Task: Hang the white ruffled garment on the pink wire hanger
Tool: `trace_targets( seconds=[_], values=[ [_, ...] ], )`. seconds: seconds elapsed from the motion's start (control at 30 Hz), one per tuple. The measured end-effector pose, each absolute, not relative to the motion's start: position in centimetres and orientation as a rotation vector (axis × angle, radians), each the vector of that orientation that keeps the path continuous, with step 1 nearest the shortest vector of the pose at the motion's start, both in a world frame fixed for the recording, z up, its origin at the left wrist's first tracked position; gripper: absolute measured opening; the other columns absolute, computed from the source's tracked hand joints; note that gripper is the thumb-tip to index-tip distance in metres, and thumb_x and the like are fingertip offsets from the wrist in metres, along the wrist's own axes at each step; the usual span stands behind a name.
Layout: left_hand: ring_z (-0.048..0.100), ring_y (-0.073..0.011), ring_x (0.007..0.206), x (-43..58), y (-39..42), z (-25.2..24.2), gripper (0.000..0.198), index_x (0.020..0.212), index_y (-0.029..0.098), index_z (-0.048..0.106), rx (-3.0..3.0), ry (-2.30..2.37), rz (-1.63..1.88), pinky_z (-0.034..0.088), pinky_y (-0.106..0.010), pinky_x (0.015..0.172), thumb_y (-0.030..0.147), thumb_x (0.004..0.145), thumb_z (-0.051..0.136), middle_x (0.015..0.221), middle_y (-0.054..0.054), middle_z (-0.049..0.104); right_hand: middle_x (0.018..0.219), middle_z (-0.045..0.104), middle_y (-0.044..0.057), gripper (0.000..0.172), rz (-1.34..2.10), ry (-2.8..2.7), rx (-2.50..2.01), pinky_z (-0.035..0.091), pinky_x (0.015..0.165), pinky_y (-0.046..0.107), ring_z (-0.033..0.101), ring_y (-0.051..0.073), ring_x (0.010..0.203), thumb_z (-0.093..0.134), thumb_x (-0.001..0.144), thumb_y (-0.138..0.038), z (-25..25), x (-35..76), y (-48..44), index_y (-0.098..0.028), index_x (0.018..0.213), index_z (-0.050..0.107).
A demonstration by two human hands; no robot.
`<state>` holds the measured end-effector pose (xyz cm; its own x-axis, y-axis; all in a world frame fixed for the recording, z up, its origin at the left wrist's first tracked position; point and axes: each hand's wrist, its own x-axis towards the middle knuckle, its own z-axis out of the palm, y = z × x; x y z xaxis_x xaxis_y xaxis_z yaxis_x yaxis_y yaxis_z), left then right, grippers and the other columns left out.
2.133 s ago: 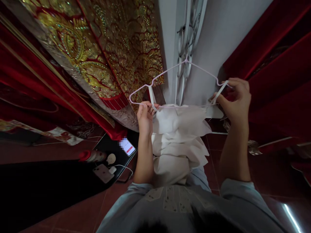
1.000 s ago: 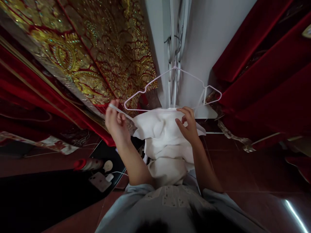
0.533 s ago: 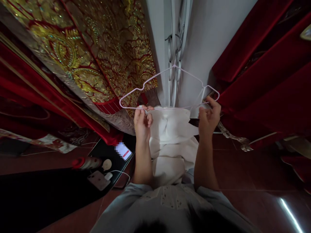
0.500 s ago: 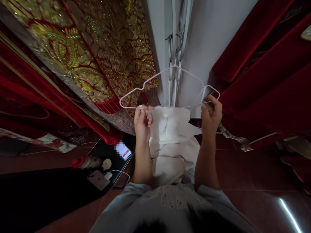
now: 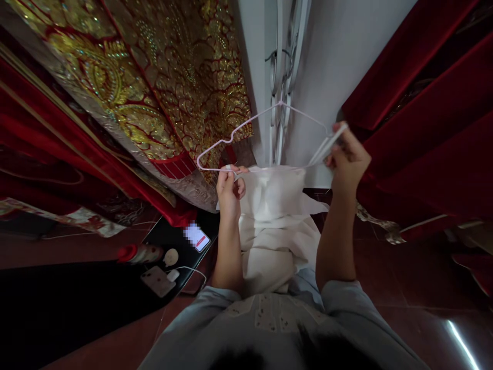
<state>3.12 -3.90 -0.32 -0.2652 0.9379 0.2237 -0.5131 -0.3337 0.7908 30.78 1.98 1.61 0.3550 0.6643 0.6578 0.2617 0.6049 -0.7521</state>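
A pale pink clothes hanger is held up in front of me, and a white garment hangs below its lower bar. Near the left end of that bar, my left hand is closed on the hanger, with a bit of white strap at the fingers. My right hand is closed on a white strap and stretches it up and outward around the hanger's right end. Motion blurs the strap, and the hanger's right tip is hidden behind it and the hand.
Gold-embroidered red garments hang at left, dark red velvet ones at right. A white rack stands ahead against the wall. On the black bench lie a lit phone, another phone and a red-capped bottle.
My right hand has risen and moved outward to the right, pulling the white strap up with it. My left hand keeps its grip on the hanger, which has shifted slightly right in view.
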Motion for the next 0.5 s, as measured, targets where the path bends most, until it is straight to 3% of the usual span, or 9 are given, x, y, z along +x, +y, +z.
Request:
trace_targets(
  seconds=[0.13, 0.27, 0.37, 0.5],
  values=[
    [0.031, -0.0041, 0.044, 3.0, -4.1, -0.2, 0.035, 0.090, 0.023, 0.061, 0.881, 0.703, 1.764, 0.016, -0.018, 0.038, 0.047, 0.082, 0.085, 0.090, -0.002, 0.075, 0.153, 0.063, 0.013, 0.054, 0.077, -0.934, -0.951, 0.036, 0.043, 0.028, 0.045, 0.007, 0.055, 0.066, 0.097, -0.046, -1.1, 33.8, 2.3, -0.030, 0.148, 0.064],
    [0.030, -0.0040, 0.044, 3.1, -3.9, -0.6, 0.034, 0.091, 0.023, 0.062, 0.880, 0.705, 1.749, 0.017, -0.018, 0.037, 0.048, 0.083, 0.083, 0.093, -0.004, 0.076, 0.134, 0.073, 0.016, 0.048, -0.023, -0.763, -1.014, 0.032, 0.040, 0.030, 0.044, 0.009, 0.052, 0.066, 0.096, -0.046, -3.6, 33.5, -1.0, -0.023, 0.138, 0.072],
    [0.030, -0.0036, 0.045, 3.4, -4.0, -0.8, 0.033, 0.091, 0.022, 0.063, 0.862, 0.658, 1.733, 0.017, -0.019, 0.037, 0.046, 0.085, 0.084, 0.096, -0.004, 0.076, 0.111, 0.079, 0.008, 0.038, 0.123, -0.934, -1.072, 0.040, 0.044, 0.026, 0.048, 0.008, 0.052, 0.070, 0.092, -0.045, -3.6, 30.6, -4.1, -0.025, 0.123, 0.079],
    [0.031, -0.0026, 0.044, 3.7, -4.3, -0.6, 0.035, 0.091, 0.022, 0.064, 0.856, 0.596, 1.698, 0.018, -0.019, 0.037, 0.045, 0.083, 0.088, 0.093, -0.002, 0.076, 0.129, 0.078, 0.009, 0.035, 0.384, -1.379, -1.031, 0.056, 0.062, 0.031, 0.060, 0.012, 0.067, 0.073, 0.091, -0.039, -1.7, 26.8, -5.7, -0.030, 0.125, 0.079]
  ],
)
